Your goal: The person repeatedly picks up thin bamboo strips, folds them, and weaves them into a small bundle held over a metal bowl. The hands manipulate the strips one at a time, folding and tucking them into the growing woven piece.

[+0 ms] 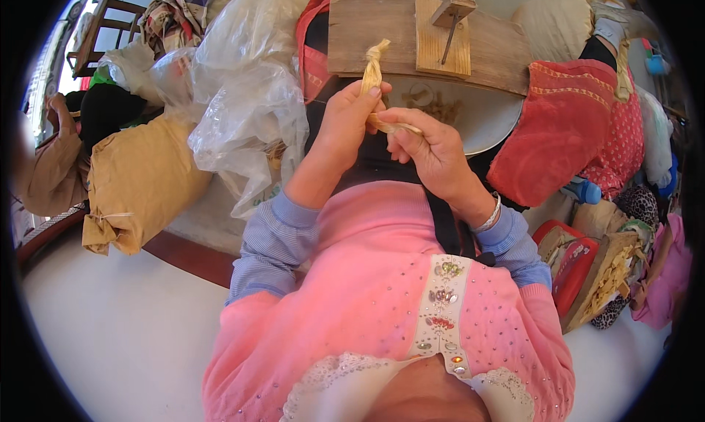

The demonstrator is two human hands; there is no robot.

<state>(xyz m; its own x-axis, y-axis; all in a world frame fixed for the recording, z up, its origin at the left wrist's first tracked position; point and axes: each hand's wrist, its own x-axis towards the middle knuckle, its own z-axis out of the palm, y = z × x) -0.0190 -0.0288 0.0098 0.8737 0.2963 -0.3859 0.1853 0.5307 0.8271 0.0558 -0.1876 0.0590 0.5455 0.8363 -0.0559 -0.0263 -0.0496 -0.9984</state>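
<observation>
pink cardigan (352,290), worn by the person at work, lies nearest the camera; it has a pale jewelled band down the front and a lace collar (330,374). blue sleeves (268,238) show at both forearms, and a bracelet (493,213) sits on the right wrist.

left hand (345,121): fingers curled close around a pale yellow strip (372,71), thumb pressed to it. right hand (433,146): thumb and forefinger pinch the same strip just beside the left thumb; the other fingers are bent beneath.

position of the strip: between the two hands, raised at the near side of a basin (507,121). its twisted upper end stands above the left thumb, in line with a wooden board (367,36); contact with the board cannot be told. a shorter end runs along the right thumb.

the board lies across the far part of the basin and bears a paler plank (433,58) with a metal pin (449,40). pale scraps (433,102) lie in the basin.

left side: clear plastic (242,91), beside a brown sack (139,172). right side: red cloth (554,135), near a blue cup (584,192).
</observation>
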